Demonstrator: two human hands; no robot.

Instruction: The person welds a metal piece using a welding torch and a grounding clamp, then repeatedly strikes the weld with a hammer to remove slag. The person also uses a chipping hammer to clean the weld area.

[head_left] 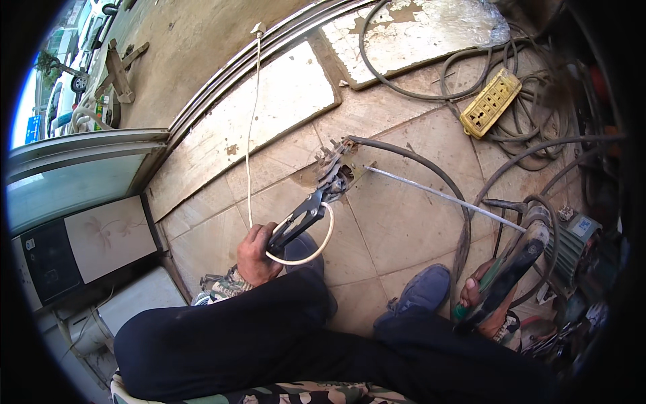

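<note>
My left hand (257,254) is closed around the handles of black-handled pliers (301,219). Their jaws meet a rusty, jagged metal piece (331,170) above the tiles; exactly how they grip it is hidden. A white cord (250,148) comes down to this hand, and a pale loop (330,236) curves beside the handles. At the right, my right hand (481,291) wraps around the green and black handle of a welding electrode holder (528,250). From its head a thin pale welding rod (444,196) reaches left, its tip just right of the metal piece.
A thick dark cable (420,160) runs from the metal piece toward my right shoe (422,289). Coiled cables and a yellow power strip (491,102) lie at the far right. A green finned motor (577,244) stands right. White slabs (269,108) border a door track; a cabinet (111,239) stands left.
</note>
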